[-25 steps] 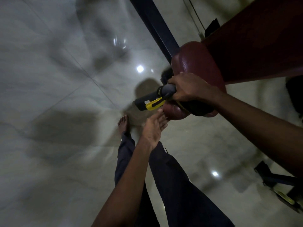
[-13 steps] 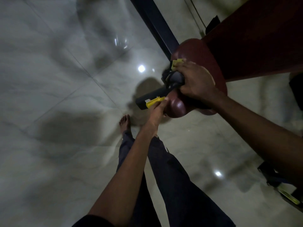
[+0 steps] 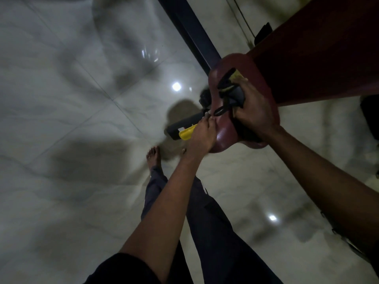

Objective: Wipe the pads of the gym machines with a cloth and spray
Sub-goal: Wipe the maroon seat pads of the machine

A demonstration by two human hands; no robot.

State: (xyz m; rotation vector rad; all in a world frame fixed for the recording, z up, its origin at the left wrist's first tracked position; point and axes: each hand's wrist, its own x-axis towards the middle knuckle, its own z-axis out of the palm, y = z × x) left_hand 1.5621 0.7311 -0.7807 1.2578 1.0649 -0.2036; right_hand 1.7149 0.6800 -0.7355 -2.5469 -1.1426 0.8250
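Observation:
A round dark red pad (image 3: 242, 66) of a gym machine is in the upper right of the head view. My right hand (image 3: 253, 109) grips a dark cloth with a yellow edge (image 3: 230, 89) and presses it on the pad's face. My left hand (image 3: 202, 135) is at the pad's lower left rim, its fingers curled over a black and yellow lever (image 3: 183, 130) that sticks out from under the pad. A spray bottle is not in view.
A larger dark red cushion (image 3: 320, 50) joins the pad at the upper right. A dark blue frame bar (image 3: 190, 29) runs up behind the pad. My legs and a bare foot (image 3: 153, 156) stand on the glossy tiled floor (image 3: 71, 119). Dark machine parts lie at the right edge.
My right hand has slid the cloth up and to the right across the pad. My left hand has risen from below the lever and closed over it at the pad's rim.

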